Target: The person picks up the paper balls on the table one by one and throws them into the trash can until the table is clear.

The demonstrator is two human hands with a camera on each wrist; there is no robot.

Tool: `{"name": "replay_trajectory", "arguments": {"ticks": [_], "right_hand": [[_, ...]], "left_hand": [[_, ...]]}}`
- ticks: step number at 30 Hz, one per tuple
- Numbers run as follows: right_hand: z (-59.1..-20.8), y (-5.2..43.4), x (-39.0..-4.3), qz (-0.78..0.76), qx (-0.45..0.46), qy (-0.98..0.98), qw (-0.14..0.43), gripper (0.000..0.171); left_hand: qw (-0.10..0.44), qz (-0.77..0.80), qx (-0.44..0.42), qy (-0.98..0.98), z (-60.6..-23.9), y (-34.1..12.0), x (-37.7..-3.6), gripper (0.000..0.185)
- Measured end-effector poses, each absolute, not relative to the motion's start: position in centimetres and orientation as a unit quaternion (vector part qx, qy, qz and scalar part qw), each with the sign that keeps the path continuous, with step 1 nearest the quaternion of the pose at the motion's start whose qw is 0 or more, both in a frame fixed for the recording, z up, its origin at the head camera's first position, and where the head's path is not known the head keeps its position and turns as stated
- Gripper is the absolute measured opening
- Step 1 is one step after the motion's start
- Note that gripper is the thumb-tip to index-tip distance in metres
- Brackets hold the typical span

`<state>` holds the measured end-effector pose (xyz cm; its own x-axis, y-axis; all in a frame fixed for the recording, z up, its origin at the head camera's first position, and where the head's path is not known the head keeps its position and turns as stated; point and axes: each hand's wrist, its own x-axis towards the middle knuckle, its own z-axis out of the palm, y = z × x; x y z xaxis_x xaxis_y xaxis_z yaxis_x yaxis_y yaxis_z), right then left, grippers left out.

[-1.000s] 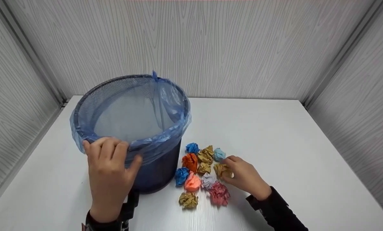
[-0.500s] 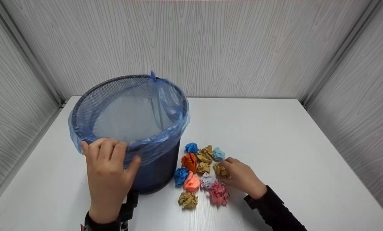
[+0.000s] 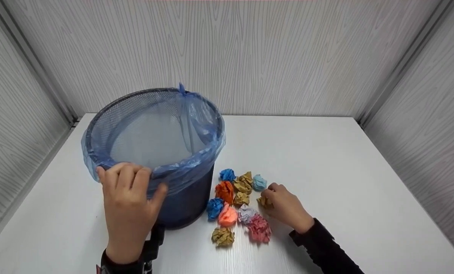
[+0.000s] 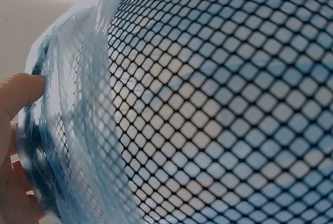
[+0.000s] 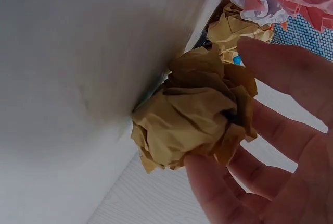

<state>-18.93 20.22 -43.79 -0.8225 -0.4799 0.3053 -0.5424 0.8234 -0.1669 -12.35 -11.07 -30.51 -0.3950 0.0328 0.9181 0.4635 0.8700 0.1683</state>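
Observation:
A mesh trash can [image 3: 187,209] lined with a blue plastic bag [image 3: 202,158] stands on the left of the white table. My left hand [image 3: 128,205] grips its near rim, fingers over the edge and thumb outside; the left wrist view shows the thumb [image 4: 23,91] against the bag and the black mesh [image 4: 208,99]. To the right of the can, my right hand [image 3: 288,207] holds a brown crumpled paper ball [image 5: 187,114] between thumb and fingers, low at the tabletop. In the head view the hand covers much of that ball.
Crumpled paper balls cluster between can and right hand: light blue [image 3: 259,182], orange [image 3: 225,192], dark blue [image 3: 215,208], salmon [image 3: 227,216], white [image 3: 246,214], pink [image 3: 260,228] and several brown, one nearest the front [image 3: 223,236]. Grey wood-patterned panels [image 3: 227,57] enclose the table.
My right fingers have closed in around the brown paper ball, which has shifted slightly right, away from the cluster. My left hand stays on the can's rim.

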Motion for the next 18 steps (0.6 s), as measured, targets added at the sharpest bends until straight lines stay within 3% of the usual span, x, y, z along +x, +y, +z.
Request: {"name": "replay_trajectory", "arguments": {"ticks": [18], "right_hand": [[-43.59, 20.47, -19.03, 0.139, 0.264, -0.946, 0.127, 0.007]], "left_hand": [[0.532, -0.2, -0.157, -0.807, -30.65, -11.1, -12.43, 0.032]]}}
